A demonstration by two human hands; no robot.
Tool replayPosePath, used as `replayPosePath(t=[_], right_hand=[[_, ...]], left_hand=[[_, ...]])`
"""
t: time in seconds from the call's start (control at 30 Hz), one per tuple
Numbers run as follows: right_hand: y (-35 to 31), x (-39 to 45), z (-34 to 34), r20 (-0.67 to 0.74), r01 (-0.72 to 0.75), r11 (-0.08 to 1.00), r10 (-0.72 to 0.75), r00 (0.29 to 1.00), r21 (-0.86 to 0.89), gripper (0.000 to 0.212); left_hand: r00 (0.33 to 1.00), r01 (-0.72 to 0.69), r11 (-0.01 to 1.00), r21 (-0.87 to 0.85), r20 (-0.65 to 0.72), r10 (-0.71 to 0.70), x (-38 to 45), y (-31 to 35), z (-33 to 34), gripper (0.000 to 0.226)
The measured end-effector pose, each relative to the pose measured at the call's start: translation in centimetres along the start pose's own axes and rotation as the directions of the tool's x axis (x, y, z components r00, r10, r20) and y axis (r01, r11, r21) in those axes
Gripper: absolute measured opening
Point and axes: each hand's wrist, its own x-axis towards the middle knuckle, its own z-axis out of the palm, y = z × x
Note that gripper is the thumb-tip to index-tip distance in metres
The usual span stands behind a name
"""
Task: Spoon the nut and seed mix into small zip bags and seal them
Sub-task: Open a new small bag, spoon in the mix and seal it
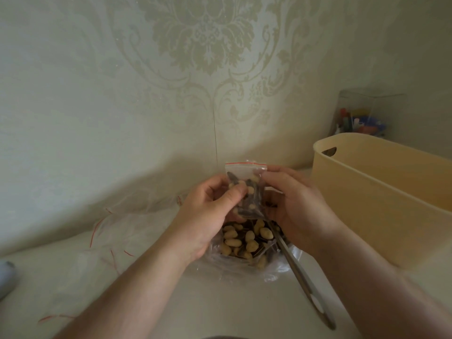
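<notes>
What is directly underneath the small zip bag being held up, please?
Below the small zip bag lies the open bag of nut mix with a spoon in it; both hands cover its far part.

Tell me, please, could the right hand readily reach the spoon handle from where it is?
Probably yes, once free: the spoon lies uncovered just below the right hand, but its fingers now pinch the small zip bag.
</notes>
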Motion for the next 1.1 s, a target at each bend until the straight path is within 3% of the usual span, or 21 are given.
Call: replayPosePath(t=[0.13,0.3,0.43,0.6,1.1], right_hand=[[0.3,0.1,-0.2,-0.052,0.043,0.999,-0.045,0.998,-0.03,0.019],[0.6,0.0,-0.1,-0.08,0.105,0.988,-0.114,0.99,-0.112,0.013],[0.8,0.2,-0.1,-0.111,0.134,0.975,-0.154,0.982,-0.175,0.012],[0.4,0.3,-0.4,-0.157,0.106,0.979,-0.134,0.979,-0.174,0.013],[0.4,0.1,-0.2,-0.192,0.159,0.935,-0.228,0.955,-0.317,0.01]], left_hand=[[0.999,0.001,1.0,0.017,0.046,-0.002,-0.4,0.2,0.0,0.023],[0.98,-0.079,0.997,-0.016,-0.183,0.074,0.2,0.1,-0.2,0.004],[0.967,-0.083,0.997,0.0,-0.242,0.081,0.5,-0.2,-0.5,0.021],[0.966,-0.067,0.997,0.026,-0.25,0.071,0.7,-0.5,-0.8,0.01],[0.966,-0.068,0.998,0.015,-0.249,0.07,0.8,-0.6,-0.8,0.011]])
